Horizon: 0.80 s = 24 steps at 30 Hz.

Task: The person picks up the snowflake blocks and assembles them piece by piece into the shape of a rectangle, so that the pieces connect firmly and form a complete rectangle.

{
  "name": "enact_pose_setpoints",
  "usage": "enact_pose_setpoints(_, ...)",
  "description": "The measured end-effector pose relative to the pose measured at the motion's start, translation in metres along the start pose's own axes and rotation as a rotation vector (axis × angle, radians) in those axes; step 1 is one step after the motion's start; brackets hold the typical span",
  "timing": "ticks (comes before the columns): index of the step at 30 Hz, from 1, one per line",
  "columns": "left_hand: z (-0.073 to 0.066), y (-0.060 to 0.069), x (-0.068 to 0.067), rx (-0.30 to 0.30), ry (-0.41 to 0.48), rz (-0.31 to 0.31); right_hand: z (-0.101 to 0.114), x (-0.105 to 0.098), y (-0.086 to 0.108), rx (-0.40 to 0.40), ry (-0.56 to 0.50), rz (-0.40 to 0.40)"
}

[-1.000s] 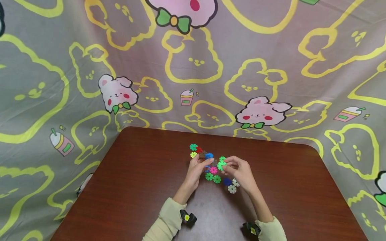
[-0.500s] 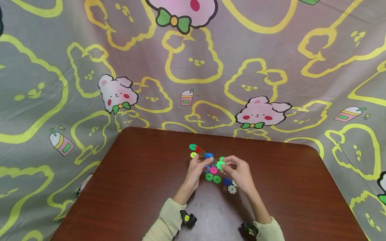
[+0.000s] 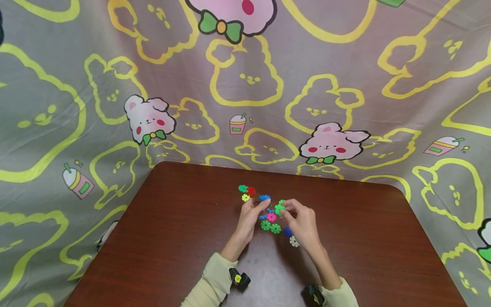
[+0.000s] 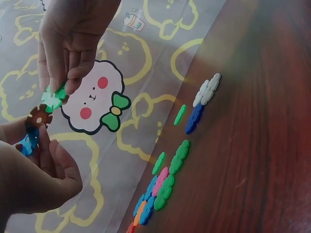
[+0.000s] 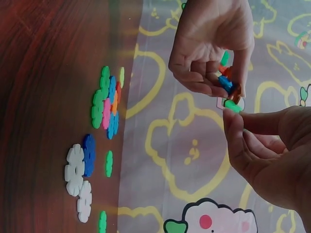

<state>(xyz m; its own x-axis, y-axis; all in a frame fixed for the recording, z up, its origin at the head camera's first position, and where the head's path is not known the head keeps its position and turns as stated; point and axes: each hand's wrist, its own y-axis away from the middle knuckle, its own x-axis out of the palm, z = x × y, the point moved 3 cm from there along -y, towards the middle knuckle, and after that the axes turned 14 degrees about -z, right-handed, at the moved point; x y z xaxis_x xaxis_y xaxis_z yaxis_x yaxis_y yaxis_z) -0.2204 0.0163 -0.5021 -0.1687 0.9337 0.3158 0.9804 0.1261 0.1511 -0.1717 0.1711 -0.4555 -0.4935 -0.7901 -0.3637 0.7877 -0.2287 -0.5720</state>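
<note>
Bright green disc: a thin, flat round of smooth, plastic-looking material with a notched, petal-like rim (image 4: 53, 98), raised above the bench and pinched in the right hand (image 3: 305, 224).
Brown disc: the same notched, flower-like shape, slightly see-through, with a small central hole (image 4: 39, 116); its edge meets the bright green disc, though whether the notches interlock I cannot tell.
Blue disc: a glossy notched round (image 4: 30, 141) against the brown disc, partly covered by the left hand (image 3: 249, 218).
Red disc: a matching notched piece (image 3: 251, 191) beyond the left hand, beside a teal disc (image 3: 243, 188).
Left fingers: clamped on the brown and blue discs, the others curled behind; the wrist slants inward from the lower left, thumb pointing to the right hand.
Right fingers: thumb and index closed on the bright green disc's rim; the hand bends inward from the right, facing the left hand.
Bench: dark reddish-brown, wood-grained, with a soft sheen and rounded far corners (image 3: 172, 221).
Loose discs: lying flat on it, two white ones (image 5: 74, 170) overlapping near a dark blue one (image 5: 89, 155), then a pink one (image 3: 271, 217) beside two deeper green ones (image 3: 266, 225).
Sleeves: pale, softly creased fabric (image 3: 212, 275), black camera straps (image 3: 239, 279) at the wrists.
Backdrop: wrinkled grey cloth printed with yellow outlines (image 3: 184, 76).
</note>
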Motion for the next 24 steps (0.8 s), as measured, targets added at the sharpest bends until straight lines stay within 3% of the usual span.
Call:
enact_pose_setpoints(6, -0.0011, -0.0003, 0.0001, 0.002, 0.008, 0.037, 0.0017, -0.0005, 0.0003, -0.069, -0.013, -0.045)
enact_pose_setpoints(13, -0.001, 0.0001, 0.0015, -0.028, 0.092, 0.1, 0.0021, -0.0013, 0.0017, -0.142, -0.044, -0.114)
enact_pose_setpoints(24, -0.0048, 0.0023, 0.0019, -0.008, 0.132, 0.102, 0.0041, 0.0025, 0.005, -0.16, -0.087, -0.174)
